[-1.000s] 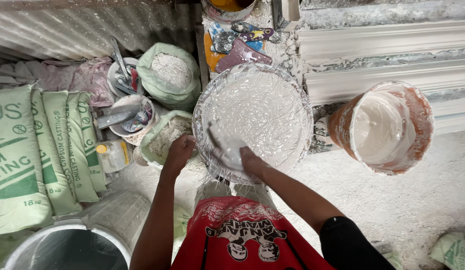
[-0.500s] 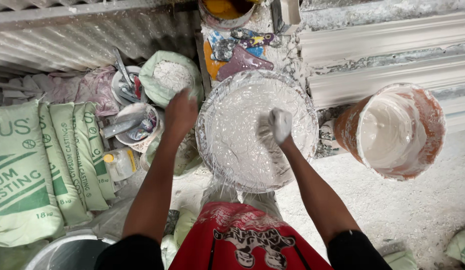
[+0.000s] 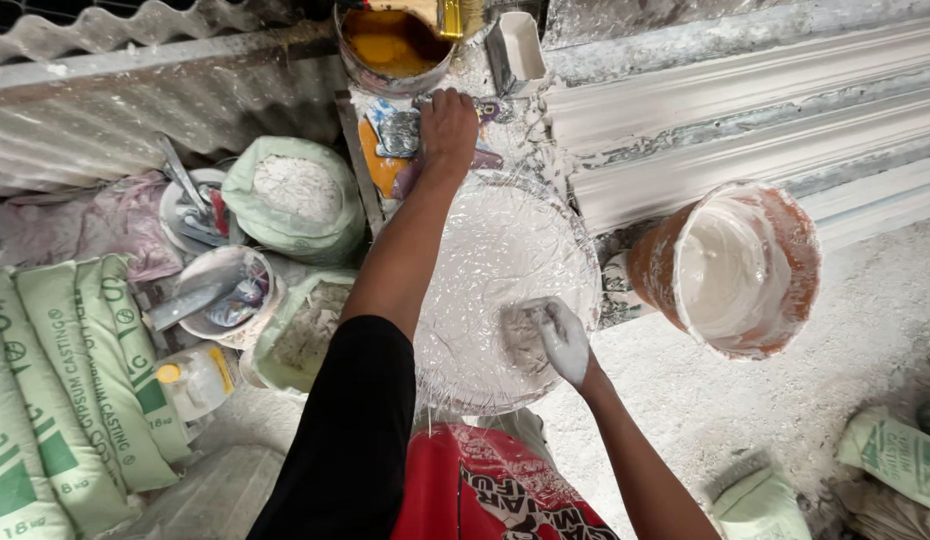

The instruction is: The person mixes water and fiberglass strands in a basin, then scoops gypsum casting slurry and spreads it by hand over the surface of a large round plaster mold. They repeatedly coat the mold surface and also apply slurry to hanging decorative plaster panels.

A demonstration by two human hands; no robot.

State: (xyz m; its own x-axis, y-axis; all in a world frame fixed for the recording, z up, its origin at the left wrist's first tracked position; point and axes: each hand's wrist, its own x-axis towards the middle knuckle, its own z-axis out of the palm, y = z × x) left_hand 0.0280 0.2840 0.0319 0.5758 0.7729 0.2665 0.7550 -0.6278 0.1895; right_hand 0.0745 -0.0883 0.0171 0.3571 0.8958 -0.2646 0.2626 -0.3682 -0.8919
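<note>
Risks tipping the plaster-coated round mould point(image 3: 485, 260) toward the orange bucket point(image 3: 730, 270): right hand point(image 3: 560, 340), fingers together, pressing its near rim; left hand point(image 3: 447, 125), fingers curled, beyond it.

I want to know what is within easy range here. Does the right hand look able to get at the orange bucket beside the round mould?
Probably yes. The right hand rests inside the round mould near its right rim, and the orange bucket stands just beyond that rim with its mouth open and nothing lying between them.
</note>
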